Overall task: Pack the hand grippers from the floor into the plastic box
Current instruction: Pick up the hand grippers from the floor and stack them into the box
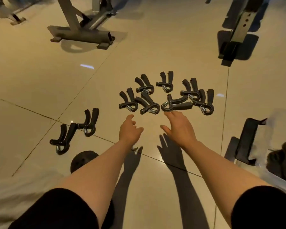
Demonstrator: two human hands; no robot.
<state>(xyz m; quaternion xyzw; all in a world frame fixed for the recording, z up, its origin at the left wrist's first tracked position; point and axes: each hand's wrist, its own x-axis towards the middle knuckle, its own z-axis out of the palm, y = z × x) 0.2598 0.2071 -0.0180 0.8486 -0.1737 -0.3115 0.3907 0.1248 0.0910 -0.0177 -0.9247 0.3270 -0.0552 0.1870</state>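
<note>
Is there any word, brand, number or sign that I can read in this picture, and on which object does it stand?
None: no text can be read anywhere in this view.
The hand grippers on the floor are plain black, with no mark that shows.
The plastic box at the right edge is blurred; any label on it cannot be told.
The machine frames at the top show no lettering.

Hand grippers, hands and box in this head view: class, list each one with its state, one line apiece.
Cluster of seven hand grippers: lying on the floor, unpacked, some overlapping.
Pair of hand grippers: on the floor to the left, touching each other.
Left hand: open, empty, reaching toward the cluster.
Right hand: open, empty, fingertips nearly at a gripper.
Plastic box: open, dark items inside, blurred.
</note>
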